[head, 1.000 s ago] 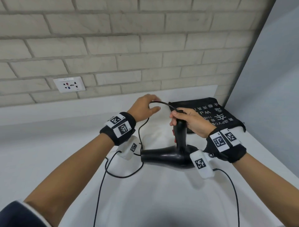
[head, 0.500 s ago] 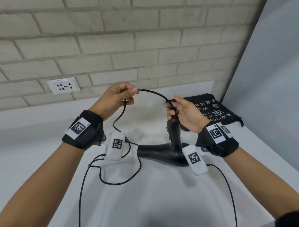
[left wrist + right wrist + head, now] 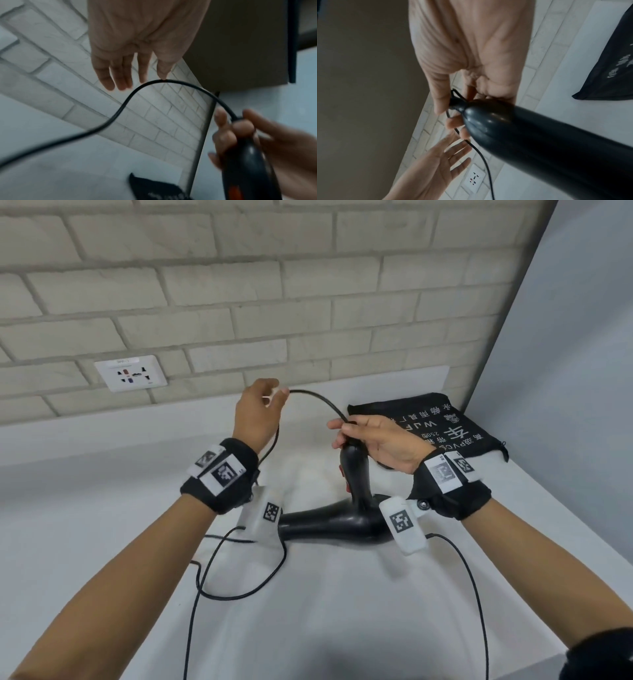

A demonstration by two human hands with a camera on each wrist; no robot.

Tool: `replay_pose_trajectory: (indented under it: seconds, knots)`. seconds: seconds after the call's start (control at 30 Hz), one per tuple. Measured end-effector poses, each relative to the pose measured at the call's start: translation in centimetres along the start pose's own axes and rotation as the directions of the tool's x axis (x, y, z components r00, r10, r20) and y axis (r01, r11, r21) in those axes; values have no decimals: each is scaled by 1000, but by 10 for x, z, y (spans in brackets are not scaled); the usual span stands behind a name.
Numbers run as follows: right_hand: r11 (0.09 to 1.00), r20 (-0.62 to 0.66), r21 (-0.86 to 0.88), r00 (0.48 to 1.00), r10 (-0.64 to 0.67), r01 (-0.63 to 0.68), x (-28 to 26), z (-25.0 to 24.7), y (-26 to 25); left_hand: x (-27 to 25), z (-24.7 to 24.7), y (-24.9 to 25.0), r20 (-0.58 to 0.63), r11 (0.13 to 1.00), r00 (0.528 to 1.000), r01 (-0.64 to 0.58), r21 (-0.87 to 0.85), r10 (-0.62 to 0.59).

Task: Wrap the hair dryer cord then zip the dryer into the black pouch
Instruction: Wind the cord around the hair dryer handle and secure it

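Right hand grips the hair dryer by its handle end to steady it; left hand, fingers straight, drapes the cord left of it; black pouch waits behind.

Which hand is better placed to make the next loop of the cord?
The left hand: it is open beside the free cord, while the right hand grips the dryer handle.

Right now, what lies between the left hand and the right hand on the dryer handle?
Only the cord, arching from the left hand to the right hand at the dryer handle; clearest in the head view.
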State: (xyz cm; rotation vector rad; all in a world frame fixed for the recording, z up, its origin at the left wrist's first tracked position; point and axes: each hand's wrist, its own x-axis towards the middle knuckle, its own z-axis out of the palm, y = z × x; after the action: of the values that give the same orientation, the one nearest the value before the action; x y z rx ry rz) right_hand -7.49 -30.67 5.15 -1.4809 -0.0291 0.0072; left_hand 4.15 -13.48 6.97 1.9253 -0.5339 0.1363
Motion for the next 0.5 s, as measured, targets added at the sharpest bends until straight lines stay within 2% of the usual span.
replay_pose_trajectory:
  seconds: [0.07,0.13,0.23,0.33,0.4,0.5]
  knots:
    - [1000,-2,-21,1000,-7,7,1,-3,2,-15,2,-6,-90,993,990,-103,54,107]
    - [1000,-10,-21,1000,-5,5,4,-6,1,-34,10,-8,-87,985,985,-155,-73,148]
    - [998,20,50,999,39,-40,9,-10,-2,-58,29,-11,184,968,980,-26,-250,74]
    - [996,65,34,995,78,-80,15,-15,-5,-67,55,-15,443,957,895,166,-236,-46]
    - [995,73,9,992,102,-103,17,-19,-7,-68,69,-16,487,925,869,256,-281,-92]
    - [994,36,-29,994,105,-104,17,-26,-9,-65,79,-16,463,881,880,298,-367,-105]
